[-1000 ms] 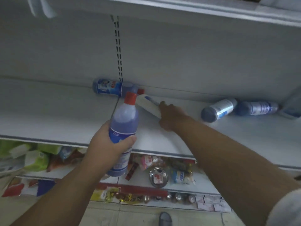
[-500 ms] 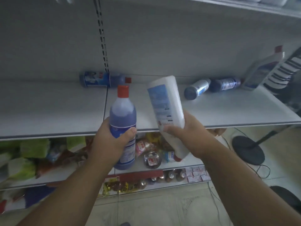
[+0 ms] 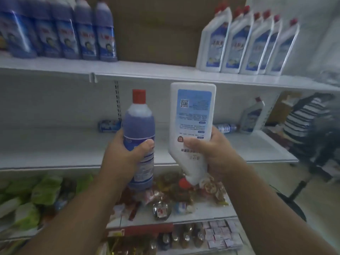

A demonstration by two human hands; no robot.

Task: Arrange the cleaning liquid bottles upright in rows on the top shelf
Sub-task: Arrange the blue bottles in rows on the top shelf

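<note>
My left hand (image 3: 127, 153) grips a blue bottle with a red cap (image 3: 138, 126), held upright. My right hand (image 3: 215, 153) grips a white bottle (image 3: 192, 115) upside down, its red cap pointing down. Both are held in front of the middle shelf (image 3: 55, 144). On the top shelf (image 3: 147, 70) a row of blue bottles (image 3: 60, 32) stands upright at the left and a row of white bottles (image 3: 248, 43) at the right. Two blue bottles lie on the middle shelf, one (image 3: 108, 125) behind my left hand, one (image 3: 226, 127) to the right. A white bottle (image 3: 252, 116) stands near its right end.
A brown cardboard box (image 3: 156, 30) fills the top shelf's middle behind the gap between the rows. Lower shelves hold green packets (image 3: 36, 192) and small packaged goods (image 3: 165, 205). A person in a striped shirt (image 3: 303, 116) and a floor stand's base (image 3: 292, 199) are at the right.
The view has tilted up, bringing the top shelf and its rows into sight. My right hand lifted the white bottle off the middle shelf and now holds it cap down beside the blue one.
</note>
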